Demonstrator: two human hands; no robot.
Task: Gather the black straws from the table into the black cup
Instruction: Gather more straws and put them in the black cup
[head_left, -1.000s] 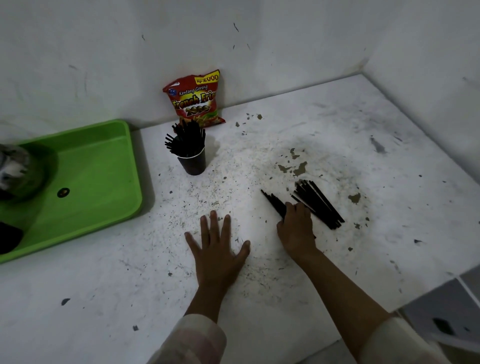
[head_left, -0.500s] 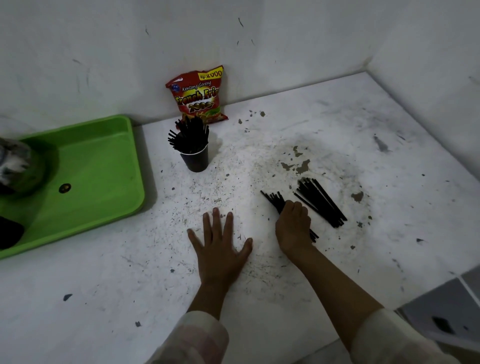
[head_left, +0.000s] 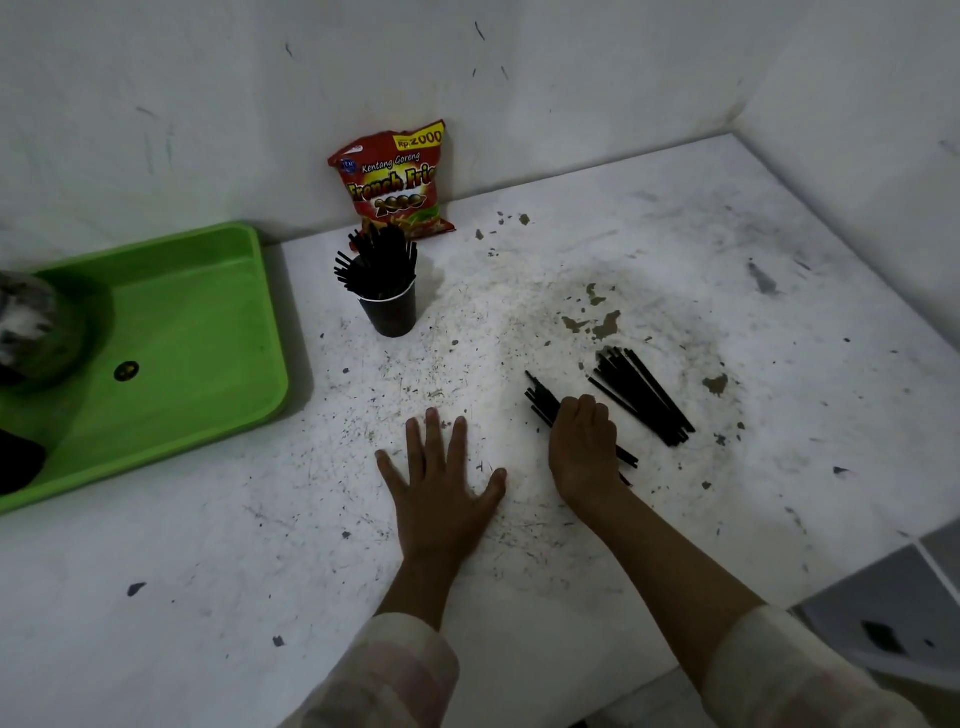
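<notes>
The black cup (head_left: 390, 314) stands upright near the back of the white table, holding several black straws that stick up out of it. My right hand (head_left: 584, 451) is closed over a small bundle of black straws (head_left: 540, 397) lying on the table; their ends poke out beyond my fingers and behind my wrist. A second pile of loose black straws (head_left: 641, 392) lies just right of that hand. My left hand (head_left: 441, 480) rests flat on the table with fingers spread, holding nothing.
A red French fries snack bag (head_left: 397, 182) leans on the wall behind the cup. A green tray (head_left: 197, 332) sits at the left with a dark bowl-like object (head_left: 31, 322) in it. Walls close the back and right. The table edge (head_left: 852, 577) drops off at lower right.
My right hand has drawn a small bundle of straws away from the larger pile, leaving a gap between them. My left hand has stayed flat in place.
</notes>
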